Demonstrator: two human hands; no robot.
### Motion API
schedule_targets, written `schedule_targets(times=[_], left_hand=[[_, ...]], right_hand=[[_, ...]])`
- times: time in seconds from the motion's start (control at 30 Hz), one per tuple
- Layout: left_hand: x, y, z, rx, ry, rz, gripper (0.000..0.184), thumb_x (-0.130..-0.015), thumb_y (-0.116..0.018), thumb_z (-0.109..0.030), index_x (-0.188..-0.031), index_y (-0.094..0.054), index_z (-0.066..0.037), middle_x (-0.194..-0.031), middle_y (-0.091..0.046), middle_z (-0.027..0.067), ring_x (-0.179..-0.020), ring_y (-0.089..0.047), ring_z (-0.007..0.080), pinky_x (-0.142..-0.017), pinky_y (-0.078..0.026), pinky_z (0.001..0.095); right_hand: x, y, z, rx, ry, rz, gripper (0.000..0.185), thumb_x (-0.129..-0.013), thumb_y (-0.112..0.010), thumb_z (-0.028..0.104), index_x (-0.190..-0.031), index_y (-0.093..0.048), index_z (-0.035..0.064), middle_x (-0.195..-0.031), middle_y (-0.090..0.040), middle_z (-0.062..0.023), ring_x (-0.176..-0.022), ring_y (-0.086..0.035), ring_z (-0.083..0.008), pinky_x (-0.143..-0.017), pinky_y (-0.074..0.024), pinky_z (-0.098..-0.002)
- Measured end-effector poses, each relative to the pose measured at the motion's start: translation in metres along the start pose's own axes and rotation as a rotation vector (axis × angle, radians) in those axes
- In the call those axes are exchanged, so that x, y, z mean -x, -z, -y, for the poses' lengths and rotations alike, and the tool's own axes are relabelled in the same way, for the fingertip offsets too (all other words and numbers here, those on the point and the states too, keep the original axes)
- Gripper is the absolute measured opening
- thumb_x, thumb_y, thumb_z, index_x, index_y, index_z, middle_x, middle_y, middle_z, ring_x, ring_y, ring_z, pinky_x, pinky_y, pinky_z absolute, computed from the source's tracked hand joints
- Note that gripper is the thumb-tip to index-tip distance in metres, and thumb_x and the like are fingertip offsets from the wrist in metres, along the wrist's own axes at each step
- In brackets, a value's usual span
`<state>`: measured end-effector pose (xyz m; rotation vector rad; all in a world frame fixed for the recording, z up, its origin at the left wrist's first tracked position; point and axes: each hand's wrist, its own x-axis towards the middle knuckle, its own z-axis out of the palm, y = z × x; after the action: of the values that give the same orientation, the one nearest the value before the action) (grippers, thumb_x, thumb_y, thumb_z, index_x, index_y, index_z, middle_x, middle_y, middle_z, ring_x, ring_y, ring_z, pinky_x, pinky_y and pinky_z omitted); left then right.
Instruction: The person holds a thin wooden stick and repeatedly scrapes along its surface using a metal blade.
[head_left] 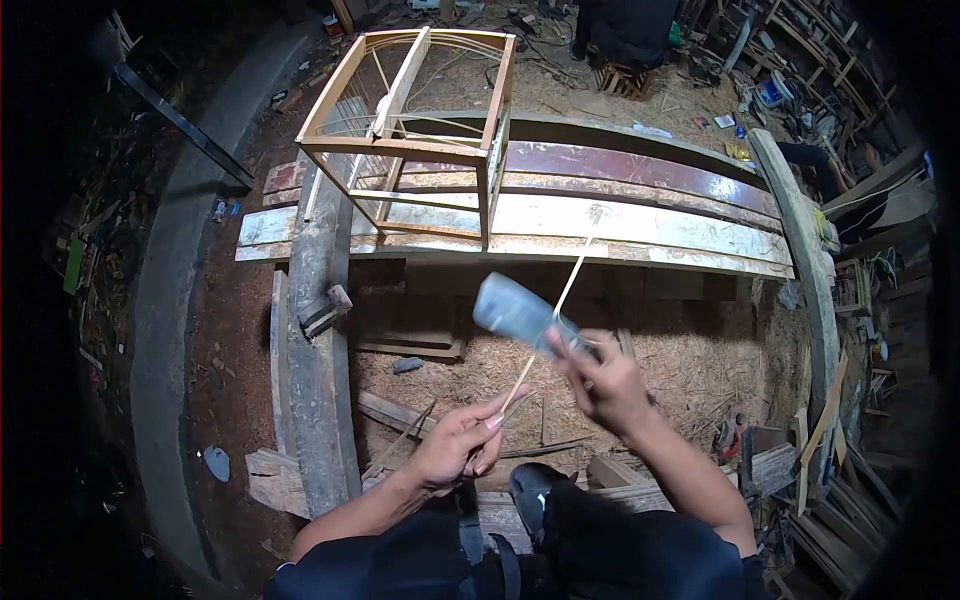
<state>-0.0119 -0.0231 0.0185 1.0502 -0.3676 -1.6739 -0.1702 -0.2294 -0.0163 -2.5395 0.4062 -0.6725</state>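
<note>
- We can read no text, brand, number or sign anywhere in the frame.
- Upper right: we see blue and white areas on a container, too small for us to make out any wording.
- Lower centre: we find a small pale mark on a dark shoe, not legible to us.
- Centre: the broad blade is motion-blurred, so we cannot tell whether it bears lettering.

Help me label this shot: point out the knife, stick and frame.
Knife (518,311), head view: blurred blade.
Stick (571,283), head view: upper length.
Frame (420,151), head view: front top rail.
</note>
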Motion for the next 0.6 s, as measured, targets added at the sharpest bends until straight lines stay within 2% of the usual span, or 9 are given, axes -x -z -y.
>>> schedule_targets(times=[0.07,0.1,0.13,0.2,0.27,0.37,0.47,0.53,0.6], left_hand=[[0.002,0.001,0.007,0.081,0.054,-0.054,0.051,-0.109,-0.037,-0.018,-0.158,-0.027,-0.004,-0.055,-0.043,-0.0017,-0.044,-0.034,0.0052,-0.048,-0.034,0.0201],[0.003,0.002,0.005,0.075,0.060,-0.051,0.051,-0.109,-0.037,-0.018,-0.158,-0.027,-0.004,-0.055,-0.043,-0.0017,-0.044,-0.034,0.0052,-0.048,-0.034,0.0201],[0.006,0.003,0.003,0.037,0.039,-0.010,0.051,-0.109,-0.038,-0.018,-0.158,-0.028,-0.006,-0.055,-0.043,-0.0017,-0.045,-0.036,0.0054,-0.048,-0.034,0.0203],[0.008,0.003,0.005,0.009,0.017,0.030,0.051,-0.109,-0.039,-0.018,-0.158,-0.029,-0.007,-0.055,-0.044,-0.0017,-0.046,-0.037,0.0056,-0.048,-0.034,0.0205],[0.007,0.004,0.008,0.016,0.037,0.009,0.051,-0.109,-0.038,-0.020,-0.157,-0.028,-0.004,-0.053,-0.041,-0.0024,-0.044,-0.035,0.0050,-0.048,-0.035,0.0205],[0.009,0.008,0.009,-0.026,0.008,0.006,0.052,-0.109,-0.039,-0.021,-0.157,-0.029,-0.004,-0.053,-0.041,-0.0026,-0.045,-0.035,0.0052,-0.048,-0.035,0.0204],[0.013,0.004,0.005,-0.081,0.038,-0.021,0.051,-0.109,-0.039,-0.021,-0.156,-0.030,-0.004,-0.053,-0.041,-0.0030,-0.045,-0.036,0.0052,-0.049,-0.035,0.0202],[0.012,0.005,0.009,-0.113,0.015,-0.016,0.051,-0.109,-0.040,-0.021,-0.156,-0.031,-0.004,-0.053,-0.041,-0.0029,-0.046,-0.037,0.0053,-0.050,-0.036,0.0203],[0.014,0.006,0.009,-0.146,0.012,-0.003,0.050,-0.109,-0.040,-0.021,-0.155,-0.033,-0.003,-0.053,-0.042,-0.0029,-0.046,-0.037,0.0054,-0.050,-0.036,0.0204]], right_hand=[[0.003,0.008,0.020,0.054,0.216,0.182,0.046,-0.092,-0.070,0.021,-0.136,-0.063,0.0307,-0.099,-0.066,-0.0149,-0.073,-0.068,-0.0258,-0.057,-0.0569,-0.0356],[0.005,0.007,0.014,0.075,0.190,0.180,0.045,-0.093,-0.069,0.022,-0.136,-0.062,0.0332,-0.100,-0.066,-0.0135,-0.074,-0.069,-0.0257,-0.058,-0.0580,-0.0362],[0.000,0.002,-0.005,0.071,0.117,0.034,0.046,-0.094,-0.068,0.023,-0.138,-0.061,0.0325,-0.099,-0.066,-0.0139,-0.071,-0.069,-0.0265,-0.057,-0.0580,-0.0373],[-0.009,0.014,-0.025,0.121,-0.139,0.002,0.048,-0.094,-0.069,0.023,-0.139,-0.059,0.0322,-0.098,-0.067,-0.0146,-0.068,-0.069,-0.0271,-0.056,-0.0578,-0.0372],[-0.001,0.005,-0.021,0.017,-0.092,0.018,0.048,-0.094,-0.068,0.023,-0.140,-0.059,0.0323,-0.096,-0.067,-0.0152,-0.067,-0.069,-0.0269,-0.055,-0.0573,-0.0370],[-0.002,0.012,-0.013,0.076,0.251,0.083,0.049,-0.094,-0.068,0.021,-0.140,-0.059,0.0330,-0.096,-0.067,-0.0169,-0.067,-0.067,-0.0252,-0.056,-0.0575,-0.0370],[-0.010,0.023,-0.045,0.178,-0.181,-0.001,0.046,-0.094,-0.067,0.021,-0.139,-0.060,0.0273,-0.096,-0.066,-0.0178,-0.069,-0.069,-0.0293,-0.056,-0.0572,-0.0382],[-0.008,0.021,-0.035,0.011,-0.153,0.021,0.046,-0.094,-0.068,0.023,-0.139,-0.060,0.0287,-0.092,-0.065,-0.0168,-0.069,-0.069,-0.0292,-0.057,-0.0575,-0.0383],[-0.006,0.025,-0.018,0.117,0.145,0.134,0.047,-0.094,-0.068,0.023,-0.140,-0.059,0.0312,-0.091,-0.066,-0.0153,-0.069,-0.069,-0.0280,-0.057,-0.0574,-0.0381]])
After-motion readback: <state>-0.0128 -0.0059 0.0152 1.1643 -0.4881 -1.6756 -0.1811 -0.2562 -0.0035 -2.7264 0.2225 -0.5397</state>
